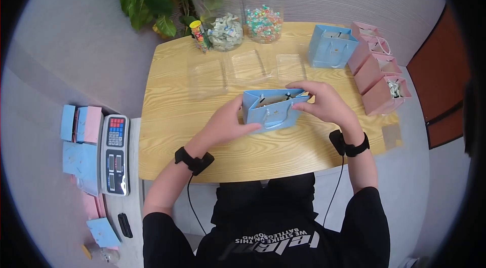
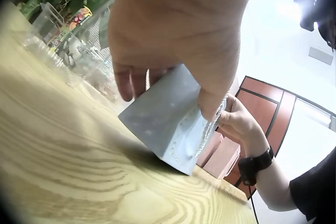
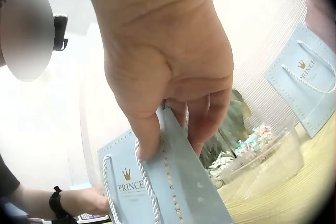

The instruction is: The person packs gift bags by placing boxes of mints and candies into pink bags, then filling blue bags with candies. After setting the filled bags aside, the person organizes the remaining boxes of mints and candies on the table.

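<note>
A light blue paper gift bag (image 1: 276, 120) with white rope handles stands on the wooden table in front of me, its top open. My left hand (image 1: 226, 120) grips its left side, thumb on the front face and fingers behind, as the left wrist view shows. At the upper right edge, my right hand (image 1: 326, 102) pinches the bag between thumb and fingers. A gold crown and the word PRINCE (image 3: 131, 186) are printed on its front. Dark and pale bits show inside the bag's mouth, partly hidden by its walls.
Clear shallow trays (image 1: 248, 65) lie behind the bag. Jars of white-wrapped pieces (image 1: 226, 34) and colourful pieces (image 1: 264, 25) stand at the back, beside a patterned tube (image 1: 200, 37). Another blue bag (image 1: 329, 50) and several pink bags (image 1: 382, 97) stand right. A scale (image 1: 115, 156) sits left.
</note>
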A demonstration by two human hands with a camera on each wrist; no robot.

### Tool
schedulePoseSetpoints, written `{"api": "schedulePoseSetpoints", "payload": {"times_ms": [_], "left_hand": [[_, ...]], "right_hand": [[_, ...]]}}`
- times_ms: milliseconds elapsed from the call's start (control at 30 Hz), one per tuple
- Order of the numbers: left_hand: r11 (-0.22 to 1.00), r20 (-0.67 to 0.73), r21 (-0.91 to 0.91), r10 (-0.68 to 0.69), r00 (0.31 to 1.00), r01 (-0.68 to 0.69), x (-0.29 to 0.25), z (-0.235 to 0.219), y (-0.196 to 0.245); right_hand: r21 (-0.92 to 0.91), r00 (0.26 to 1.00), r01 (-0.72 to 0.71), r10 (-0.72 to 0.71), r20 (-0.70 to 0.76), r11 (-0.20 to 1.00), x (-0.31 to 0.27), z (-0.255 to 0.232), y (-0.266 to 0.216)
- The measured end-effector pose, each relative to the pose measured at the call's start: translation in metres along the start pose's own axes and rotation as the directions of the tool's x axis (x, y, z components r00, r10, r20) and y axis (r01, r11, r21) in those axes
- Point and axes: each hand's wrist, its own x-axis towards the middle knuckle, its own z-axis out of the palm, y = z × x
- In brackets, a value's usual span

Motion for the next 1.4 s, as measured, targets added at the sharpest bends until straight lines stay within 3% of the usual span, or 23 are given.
{"api": "schedulePoseSetpoints", "payload": {"times_ms": [67, 100, 167, 300, 400, 500, 567, 700, 800, 867, 967, 1067, 1167, 1300, 1367, 1400], "left_hand": [[0.989, -0.122, -0.037, 0.138, 0.983, -0.144, 0.003, 0.002, -0.002], [0.989, -0.121, -0.042, 0.138, 0.983, -0.144, 0.005, 0.002, -0.006], [0.997, 0.013, 0.080, -0.013, 1.000, 0.012, 0.008, 0.002, -0.019], [0.993, 0.003, -0.021, -0.115, 0.993, 0.115, 0.010, 0.011, -0.038], [0.996, 0.045, 0.086, -0.020, 0.999, 0.017, 0.011, 0.003, -0.030], [0.995, 0.096, -0.016, -0.092, 0.991, 0.094, 0.009, -0.012, 0.011], [0.965, -0.070, -0.257, 0.033, 0.997, -0.050, 0.010, -0.010, 0.019], [0.987, -0.032, -0.158, 0.032, 0.999, -0.036, 0.012, -0.016, 0.022], [0.964, 0.019, -0.264, 0.036, 0.999, -0.030, 0.017, -0.011, 0.013], [0.938, -0.017, -0.343, 0.049, 0.999, -0.052, 0.016, -0.008, 0.018], [0.962, -0.032, -0.247, 0.112, 0.993, -0.116, 0.014, -0.010, 0.034], [0.965, -0.043, -0.187, 0.179, 0.983, -0.184, 0.012, -0.006, 0.034], [0.964, -0.045, -0.230, 0.124, 0.991, -0.131, 0.013, 0.003, 0.027], [0.965, -0.034, -0.160, 0.204, 0.978, -0.207, 0.019, 0.010, 0.040], [0.988, 0.015, 0.053, 0.148, 0.989, -0.148, 0.022, 0.010, 0.058], [0.987, 0.021, 0.052, 0.152, 0.988, -0.153, 0.028, 0.015, 0.058]], "right_hand": [[0.018, 1.000, -0.019, 0.019, 0.022, 1.000, -0.001, 0.002, 0.003], [0.016, 0.999, -0.023, 0.022, 0.023, 1.000, -0.001, 0.003, 0.003], [0.004, 1.000, 0.021, -0.021, -0.014, 1.000, 0.001, 0.007, 0.001], [-0.027, 0.998, -0.057, 0.056, -0.036, 0.998, 0.004, 0.023, 0.009], [-0.022, 0.995, -0.043, 0.041, -0.087, 0.999, 0.003, 0.024, 0.008], [0.024, 0.995, -0.082, 0.084, -0.048, 0.996, 0.004, 0.018, 0.001], [-0.017, 0.993, -0.094, 0.093, -0.067, 0.995, 0.000, 0.015, -0.003], [-0.028, 0.971, -0.227, 0.224, -0.086, 0.973, -0.006, 0.014, -0.003], [-0.073, 0.980, -0.187, 0.181, -0.082, 0.980, -0.004, 0.015, -0.006], [-0.095, 0.999, -0.039, 0.036, -0.034, 0.995, -0.001, 0.016, -0.007], [-0.017, 0.999, -0.037, 0.037, 0.007, 0.999, 0.002, 0.018, -0.011], [-0.019, 0.999, -0.004, 0.003, -0.053, 1.000, -0.001, 0.023, -0.015], [0.002, 0.998, -0.005, 0.006, -0.061, 1.000, -0.007, 0.026, -0.009], [-0.030, 0.992, -0.019, 0.015, -0.128, 0.999, -0.022, 0.019, -0.003], [-0.079, 0.982, -0.094, 0.079, -0.171, 0.992, -0.033, 0.008, -0.004], [-0.079, 0.981, -0.099, 0.084, -0.176, 0.992, -0.039, 0.001, -0.003]]}}
